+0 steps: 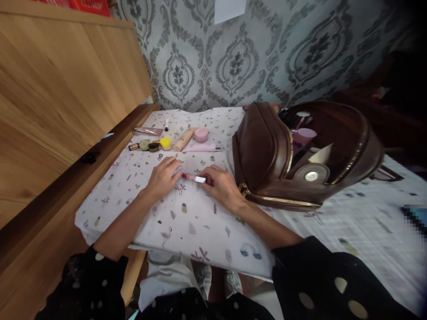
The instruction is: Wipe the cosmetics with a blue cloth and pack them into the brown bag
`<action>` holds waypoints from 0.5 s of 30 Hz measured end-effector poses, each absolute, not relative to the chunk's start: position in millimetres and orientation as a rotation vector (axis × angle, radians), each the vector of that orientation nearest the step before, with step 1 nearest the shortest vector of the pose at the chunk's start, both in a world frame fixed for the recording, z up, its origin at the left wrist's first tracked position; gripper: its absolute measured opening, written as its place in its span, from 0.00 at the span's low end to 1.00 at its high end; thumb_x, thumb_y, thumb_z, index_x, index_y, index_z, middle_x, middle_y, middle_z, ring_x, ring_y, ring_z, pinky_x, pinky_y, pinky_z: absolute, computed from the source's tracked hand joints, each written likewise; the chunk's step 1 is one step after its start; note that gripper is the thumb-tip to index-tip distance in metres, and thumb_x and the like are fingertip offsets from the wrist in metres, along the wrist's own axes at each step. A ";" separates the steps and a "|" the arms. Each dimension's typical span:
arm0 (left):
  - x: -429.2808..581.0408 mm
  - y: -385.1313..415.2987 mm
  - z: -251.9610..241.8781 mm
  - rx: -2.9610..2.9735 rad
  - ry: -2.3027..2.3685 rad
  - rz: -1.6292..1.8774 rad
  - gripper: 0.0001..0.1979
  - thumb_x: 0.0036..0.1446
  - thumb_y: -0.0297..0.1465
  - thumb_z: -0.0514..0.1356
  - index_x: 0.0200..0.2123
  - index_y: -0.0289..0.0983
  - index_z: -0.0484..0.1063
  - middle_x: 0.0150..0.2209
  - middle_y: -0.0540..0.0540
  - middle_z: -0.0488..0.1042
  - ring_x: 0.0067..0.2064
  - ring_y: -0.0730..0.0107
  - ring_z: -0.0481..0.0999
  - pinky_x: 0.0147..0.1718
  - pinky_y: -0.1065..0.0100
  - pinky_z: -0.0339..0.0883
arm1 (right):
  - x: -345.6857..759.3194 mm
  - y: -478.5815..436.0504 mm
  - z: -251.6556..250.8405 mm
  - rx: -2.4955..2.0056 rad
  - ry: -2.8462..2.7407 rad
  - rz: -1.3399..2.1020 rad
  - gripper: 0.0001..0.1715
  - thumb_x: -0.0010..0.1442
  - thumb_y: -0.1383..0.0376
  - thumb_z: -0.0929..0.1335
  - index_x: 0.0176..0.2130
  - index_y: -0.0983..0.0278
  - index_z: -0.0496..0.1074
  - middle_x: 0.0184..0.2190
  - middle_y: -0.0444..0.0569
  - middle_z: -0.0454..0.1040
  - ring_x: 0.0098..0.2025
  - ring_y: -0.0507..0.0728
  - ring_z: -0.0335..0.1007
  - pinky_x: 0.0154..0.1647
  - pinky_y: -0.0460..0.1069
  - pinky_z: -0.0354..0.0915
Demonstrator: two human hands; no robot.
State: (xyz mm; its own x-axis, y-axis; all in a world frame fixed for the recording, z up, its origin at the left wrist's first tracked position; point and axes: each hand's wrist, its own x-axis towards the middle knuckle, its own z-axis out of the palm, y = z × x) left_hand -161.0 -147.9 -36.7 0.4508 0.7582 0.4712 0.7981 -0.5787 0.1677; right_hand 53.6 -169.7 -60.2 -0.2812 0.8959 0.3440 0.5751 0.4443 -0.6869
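Note:
Between my hands, just above the white printed cloth, lies a small lip gloss tube (191,177), clear and reddish with a white part towards the right. The fingers of my right hand (220,184) are closed on its right end. My left hand (163,178) is at the other end, its fingers pinching a light blue scrap of thin material (179,174) against the tube's tip. What kind of material it is does not show clearly. Behind my hands lie a pink tube (202,148), a beige tube (184,140) and a round pink jar (201,135).
An open brown leather bag (263,155) stands right of my right hand, with a pink cup-like item (304,135) inside. Left of the tubes are a yellow-lidded pot (166,143) and several small cosmetics. A wooden panel (73,75) borders the left; a patterned wall (213,58) is behind.

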 end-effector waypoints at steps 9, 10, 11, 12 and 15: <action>-171.2 -140.1 -50.3 -2.671 -1.559 -0.796 0.09 0.64 0.25 0.48 0.36 0.39 0.67 0.38 0.45 0.70 0.44 0.61 0.70 0.46 0.60 0.66 | 52.9 -170.3 -58.5 -1.222 -2.091 0.559 0.04 0.59 0.68 0.70 0.38 0.63 0.75 0.32 0.45 0.70 0.30 0.51 0.65 0.34 0.47 0.62; -173.8 -143.1 -50.1 -2.695 -1.561 -0.753 0.10 0.66 0.28 0.47 0.37 0.39 0.68 0.38 0.44 0.69 0.44 0.61 0.70 0.47 0.60 0.66 | 52.9 -170.4 -58.1 -1.223 -2.098 0.563 0.04 0.59 0.67 0.70 0.38 0.63 0.75 0.32 0.45 0.70 0.30 0.52 0.65 0.35 0.47 0.61; -177.6 -146.9 -49.2 -2.723 -1.556 -0.710 0.10 0.67 0.31 0.48 0.38 0.38 0.68 0.40 0.44 0.69 0.45 0.60 0.70 0.48 0.59 0.66 | 52.7 -170.5 -57.7 -1.226 -2.103 0.566 0.04 0.60 0.66 0.69 0.38 0.63 0.75 0.33 0.46 0.70 0.31 0.52 0.66 0.35 0.47 0.61; -182.4 -151.2 -47.9 -2.754 -1.546 -0.662 0.11 0.68 0.34 0.49 0.41 0.38 0.69 0.42 0.43 0.69 0.47 0.60 0.70 0.50 0.58 0.66 | 52.6 -170.5 -57.3 -1.228 -2.108 0.567 0.04 0.61 0.66 0.69 0.38 0.63 0.75 0.33 0.46 0.70 0.31 0.52 0.66 0.35 0.47 0.61; -200.2 -164.2 -43.6 -2.833 -1.502 -0.480 0.17 0.67 0.39 0.52 0.53 0.36 0.67 0.50 0.39 0.66 0.54 0.56 0.67 0.56 0.54 0.64 | 51.9 -171.1 -55.4 -1.256 -2.118 0.559 0.06 0.62 0.66 0.68 0.40 0.64 0.75 0.33 0.47 0.71 0.32 0.53 0.67 0.36 0.47 0.61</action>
